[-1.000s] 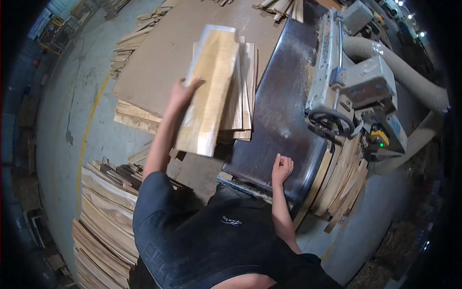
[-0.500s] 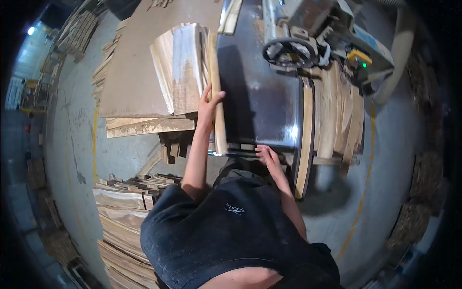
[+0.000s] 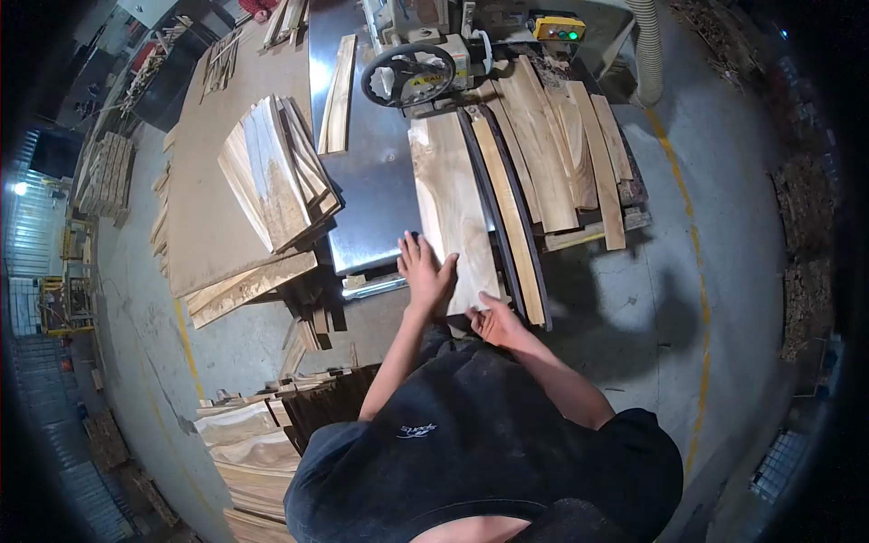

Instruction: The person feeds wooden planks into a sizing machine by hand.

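A pale wooden board (image 3: 453, 195) lies flat on the shiny metal table, just left of the dark-edged guide rail (image 3: 509, 213), its near end jutting past the table's front edge. My left hand (image 3: 424, 274) is at the board's left side near that end, fingers spread and thumb reaching onto the wood. At the near end, my right hand (image 3: 496, 323) grips the corner, thumb on top and fingers partly hidden. Beyond the board's far end stands the machine with a black handwheel (image 3: 409, 76).
Stacked boards (image 3: 270, 176) lie on the brown tabletop to the left, and a narrow strip (image 3: 339, 95) rests on the metal. Several boards (image 3: 557, 145) lie right of the rail. A wood pile (image 3: 249, 443) stands at lower left. A yellow control box (image 3: 558, 30) is behind.
The board, earlier on edge in my left hand beside the stack, now lies flat by the rail. My right hand has come onto its near end. The view has shifted.
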`<state>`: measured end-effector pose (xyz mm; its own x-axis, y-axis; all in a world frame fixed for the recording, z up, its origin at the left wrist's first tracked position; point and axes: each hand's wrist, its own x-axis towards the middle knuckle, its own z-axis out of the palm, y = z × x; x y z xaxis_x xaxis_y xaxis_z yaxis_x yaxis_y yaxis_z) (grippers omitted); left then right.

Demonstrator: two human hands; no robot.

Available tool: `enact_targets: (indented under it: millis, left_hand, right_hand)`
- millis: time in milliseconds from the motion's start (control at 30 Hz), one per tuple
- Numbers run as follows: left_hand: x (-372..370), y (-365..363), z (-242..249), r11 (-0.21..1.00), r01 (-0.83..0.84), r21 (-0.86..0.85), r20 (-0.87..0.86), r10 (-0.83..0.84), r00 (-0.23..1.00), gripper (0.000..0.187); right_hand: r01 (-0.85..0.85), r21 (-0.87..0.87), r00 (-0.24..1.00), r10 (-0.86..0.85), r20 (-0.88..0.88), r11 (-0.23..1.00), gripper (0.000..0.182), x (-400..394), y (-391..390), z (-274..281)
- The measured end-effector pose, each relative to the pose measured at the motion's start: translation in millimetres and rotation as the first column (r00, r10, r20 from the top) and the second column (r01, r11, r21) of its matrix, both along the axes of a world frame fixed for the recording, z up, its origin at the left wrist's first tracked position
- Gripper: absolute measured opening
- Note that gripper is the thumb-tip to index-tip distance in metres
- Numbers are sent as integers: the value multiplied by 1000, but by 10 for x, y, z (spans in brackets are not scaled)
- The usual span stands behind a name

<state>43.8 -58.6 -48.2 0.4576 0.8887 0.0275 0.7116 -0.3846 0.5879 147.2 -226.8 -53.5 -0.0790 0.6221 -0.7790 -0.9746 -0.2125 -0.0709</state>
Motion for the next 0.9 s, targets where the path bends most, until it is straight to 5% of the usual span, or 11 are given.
enact_targets:
  millis: [33,100,200,300,433,567,733,900]
  left_hand:
    - [99,-12,-74,1000,-18,16,-12,18,1000,84]
    - [283,27,-223,997,-31,66,5,31,1000,83]
    - [485,200,-301,987,-137,89,10,137,991,81]
    - [664,547,-258,981,-165,106,-14,168,986,80]
    - [899,1077,-282,973,-183,143,33,181,983,79]
    - [1044,1487,-399,981,-145,131,110,131,985,83]
    - [1196,1957,-253,988,-104,112,214,78,974,81]
    - [1153,2471,-181,998,-46,41,280,32,960,71]
  right_hand:
    - [96,-101,995,-98,-24,990,40,32,2,-110]
    - [46,128,998,-41,-47,991,51,68,-37,-272]
    - [-181,-39,924,183,335,983,65,-60,135,-242]
    - [-312,-133,784,334,523,941,62,59,451,-336]
    - [-242,-13,753,196,628,970,55,313,1009,-102]
    - [-248,-171,753,300,585,954,53,516,1580,-131]
    - [5,-313,569,255,782,950,56,506,2048,-128]
    - [149,-352,580,206,788,924,61,597,2461,-163]
